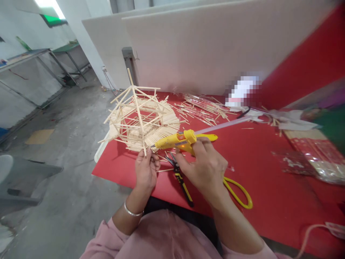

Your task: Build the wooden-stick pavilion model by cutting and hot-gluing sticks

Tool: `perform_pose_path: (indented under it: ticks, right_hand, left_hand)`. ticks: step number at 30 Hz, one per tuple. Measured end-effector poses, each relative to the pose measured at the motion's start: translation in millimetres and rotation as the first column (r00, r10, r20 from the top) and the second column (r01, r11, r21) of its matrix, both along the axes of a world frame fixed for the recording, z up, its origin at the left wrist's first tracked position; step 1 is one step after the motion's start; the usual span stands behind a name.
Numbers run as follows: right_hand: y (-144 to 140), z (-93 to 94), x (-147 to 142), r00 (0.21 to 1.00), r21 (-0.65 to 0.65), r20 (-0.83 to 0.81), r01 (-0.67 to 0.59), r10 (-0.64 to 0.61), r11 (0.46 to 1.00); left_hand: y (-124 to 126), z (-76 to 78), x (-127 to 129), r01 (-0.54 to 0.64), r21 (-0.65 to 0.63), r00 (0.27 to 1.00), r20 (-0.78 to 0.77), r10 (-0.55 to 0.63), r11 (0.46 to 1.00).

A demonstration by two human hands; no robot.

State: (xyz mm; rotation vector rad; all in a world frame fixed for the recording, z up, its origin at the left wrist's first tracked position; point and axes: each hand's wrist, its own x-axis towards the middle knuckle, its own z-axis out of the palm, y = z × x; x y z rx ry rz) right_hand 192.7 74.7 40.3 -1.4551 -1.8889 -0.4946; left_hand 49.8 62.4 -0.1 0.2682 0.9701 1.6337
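Observation:
My right hand (206,163) is wrapped round a yellow glue gun (175,139), with a long clear glue stick (223,125) coming out of its back. The gun's nozzle points left, at the lower end of a wooden stick on the roof frame. My left hand (147,165) pinches that wooden stick (145,148) near its tip. The stick belongs to a model house (138,115) built of thin wooden sticks, with an open, pointed roof frame above a wide stick base. Whether the nozzle touches the wood I cannot tell.
Black and yellow pliers (179,180) lie below the glue gun on the red table (258,158). A yellow looped handle (242,196) is by my right wrist. Loose sticks (205,109) lie behind, and a plastic pack of sticks (318,154) is at right. A white board (188,54) stands behind.

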Motion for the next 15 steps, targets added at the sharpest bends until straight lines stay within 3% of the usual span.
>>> perform_pose_path:
  ticks: [5,8,12,15]
  right_hand:
    - [-0.4,-0.8,-1.9,0.999,0.002,-0.042,0.026,-0.025,1.000]
    - [0.1,-3.3,0.4,0.994,-0.060,-0.090,0.049,-0.055,0.997]
    - [2.7,-9.3,13.1,0.950,-0.271,-0.294,0.024,-0.107,0.962]
    - [2.7,-15.0,27.3,0.883,-0.457,-0.452,-0.104,-0.130,0.883]
  left_hand:
    - [-3.1,0.4,0.9,-0.006,0.012,1.000,0.001,0.006,1.000]
    - [-8.8,-3.7,0.8,0.006,0.035,0.999,-0.043,-0.004,0.999]
    - [-16.0,-13.2,1.5,-0.009,0.092,0.982,-0.185,0.026,0.996]
    - [-18.8,-17.5,3.3,-0.040,0.112,0.960,-0.270,0.069,0.993]
